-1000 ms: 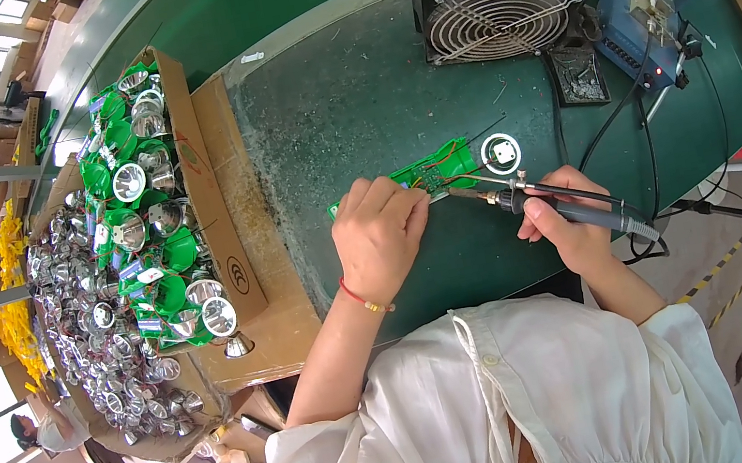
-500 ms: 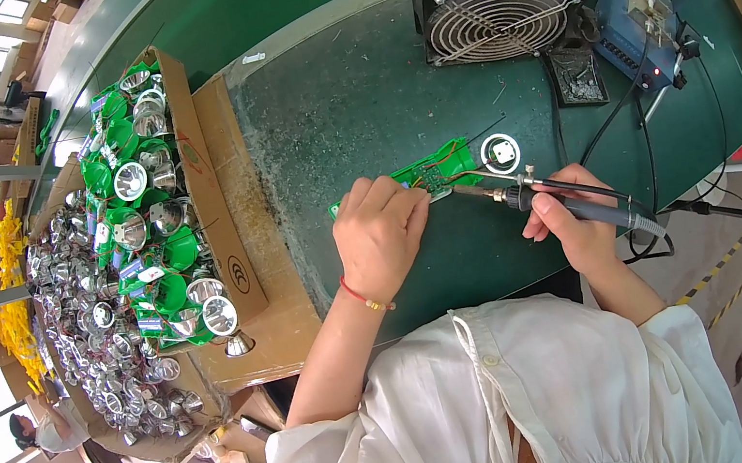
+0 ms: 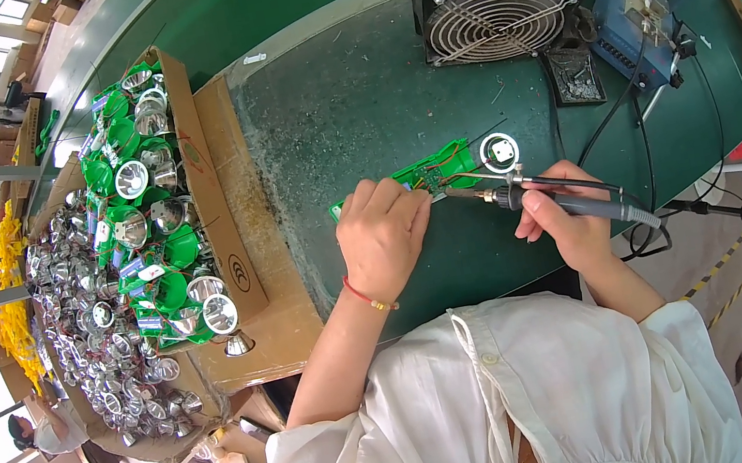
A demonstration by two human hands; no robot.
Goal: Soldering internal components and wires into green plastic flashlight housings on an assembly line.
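Note:
On the bench lies a green plastic housing (image 3: 453, 155) with a small circuit board (image 3: 432, 180) and thin wires. My left hand (image 3: 383, 234) is closed over the housing's left part, its fingertips at the board's edge; what exactly they pinch is hidden. A soldering iron (image 3: 572, 203) with a thin metal feed tube alongside is gripped in my right hand (image 3: 576, 226). Its tip reaches the near edge of the board, just right of my left fingertips; whether it touches cannot be made out. Right of the housing sits a round white-rimmed lamp reflector (image 3: 500, 152).
A black fan (image 3: 496, 9) with a wire guard stands at the back. Beside it are a blue soldering station (image 3: 631, 26) and a black tray (image 3: 576, 77) of scraps. Leftward, a cardboard box (image 3: 213, 199) holds green housings; silver reflectors (image 3: 105, 345) lie heaped beyond.
The soldering iron and my right hand have shifted slightly left, bringing the tip nearer my left fingertips. My left hand has barely moved and keeps its hold.

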